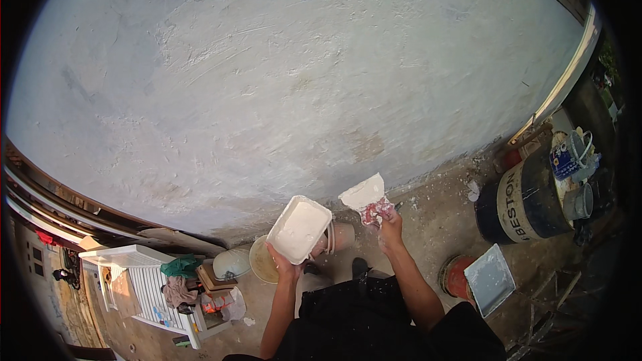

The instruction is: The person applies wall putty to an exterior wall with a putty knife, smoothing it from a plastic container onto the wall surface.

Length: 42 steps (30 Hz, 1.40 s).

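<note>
My left hand point(286, 264) holds a white rectangular tub point(299, 230) from beneath, its fingers at the near end. Pale, creamy filler fills much of the tub. In my right hand point(388, 227) is a putty knife point(362, 191) with a broad blade coated in the same white paste and a red, paste-smeared handle. The knife is held just right of the tub, apart from it, with its blade pointing up and left. Beyond both hands rises a pale, roughly skimmed wall point(301, 80) with ridges and a few brownish patches. Neither tool touches the wall.
Pinkish buckets point(341, 235) stand behind the tub. A dark drum point(521, 200) with a pale band, carrying paint cans, stands right. A grey tray point(490, 281) rests beside a red bucket point(456, 277). At left are a white slatted bench point(144, 281) with cloths and a round yellowish basin point(262, 261).
</note>
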Motion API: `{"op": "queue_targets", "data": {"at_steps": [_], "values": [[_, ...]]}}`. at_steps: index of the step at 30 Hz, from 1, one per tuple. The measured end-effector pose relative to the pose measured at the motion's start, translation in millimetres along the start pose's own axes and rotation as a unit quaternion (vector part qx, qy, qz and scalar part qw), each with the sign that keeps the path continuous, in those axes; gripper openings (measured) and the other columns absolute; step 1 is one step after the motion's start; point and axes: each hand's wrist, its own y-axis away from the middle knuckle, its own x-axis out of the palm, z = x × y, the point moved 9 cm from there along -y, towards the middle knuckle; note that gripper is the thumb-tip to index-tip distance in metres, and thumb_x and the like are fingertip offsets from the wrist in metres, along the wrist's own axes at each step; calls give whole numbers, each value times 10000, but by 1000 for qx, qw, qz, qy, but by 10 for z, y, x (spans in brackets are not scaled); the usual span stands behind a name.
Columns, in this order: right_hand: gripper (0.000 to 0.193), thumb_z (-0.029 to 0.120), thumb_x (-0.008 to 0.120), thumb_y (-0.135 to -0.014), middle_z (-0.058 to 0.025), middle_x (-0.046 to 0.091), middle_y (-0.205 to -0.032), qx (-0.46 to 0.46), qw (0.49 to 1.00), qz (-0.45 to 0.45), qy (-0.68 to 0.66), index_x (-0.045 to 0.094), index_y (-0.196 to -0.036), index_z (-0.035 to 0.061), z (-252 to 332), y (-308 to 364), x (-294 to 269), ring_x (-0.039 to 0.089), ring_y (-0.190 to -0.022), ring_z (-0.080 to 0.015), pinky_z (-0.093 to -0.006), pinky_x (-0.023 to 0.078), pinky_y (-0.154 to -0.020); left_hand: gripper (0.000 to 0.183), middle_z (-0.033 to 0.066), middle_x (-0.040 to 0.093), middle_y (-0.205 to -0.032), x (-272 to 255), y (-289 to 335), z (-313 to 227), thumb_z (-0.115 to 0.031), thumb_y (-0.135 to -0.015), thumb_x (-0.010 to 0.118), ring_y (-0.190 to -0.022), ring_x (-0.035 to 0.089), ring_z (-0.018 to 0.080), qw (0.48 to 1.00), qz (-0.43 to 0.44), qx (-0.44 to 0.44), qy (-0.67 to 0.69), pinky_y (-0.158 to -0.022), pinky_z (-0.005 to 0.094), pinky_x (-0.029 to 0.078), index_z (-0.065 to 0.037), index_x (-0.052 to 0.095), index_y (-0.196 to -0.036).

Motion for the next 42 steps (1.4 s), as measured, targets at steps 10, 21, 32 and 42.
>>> {"op": "queue_targets", "data": {"at_steps": [10,21,32,42], "values": [[337,-68,501,-824,-107,579,-1035,32,989,-137,-40,500,-1151,15,-501,-1416,500,612,-863,-217,-370,584,-708,685,92,457,-1326,-529,38,-145,-602,-928,203,-1179,488,253,998,-24,56,-9,-963,391,425,-83,335,-1356],[218,-62,511,-832,-104,548,-949,-83,993,-66,-56,510,-1050,-60,764,-1137,1663,580,-850,-199,-360,582,-719,643,80,469,-1304,-768,148,-367,-578,-938,227,-1153,504,242,993,-71,92,20,-937,386,440,-92,353,-1339],[267,-41,513,-852,-110,614,-1002,-125,992,-3,1,536,-1116,-10,979,-703,904,633,-848,-185,-331,583,-683,625,69,465,-1312,-876,94,-304,-567,-943,224,-1162,495,238,993,-79,76,45,-942,384,429,-105,352,-1345],[230,-40,522,-850,-58,605,-906,-10,990,-122,-62,562,-1064,35,-823,-1707,332,603,-732,-153,-318,556,-629,732,95,394,-1384,-875,83,-331,-638,-908,217,-1241,420,261,996,-48,79,-13,-1033,398,343,-87,313,-1380]]}}
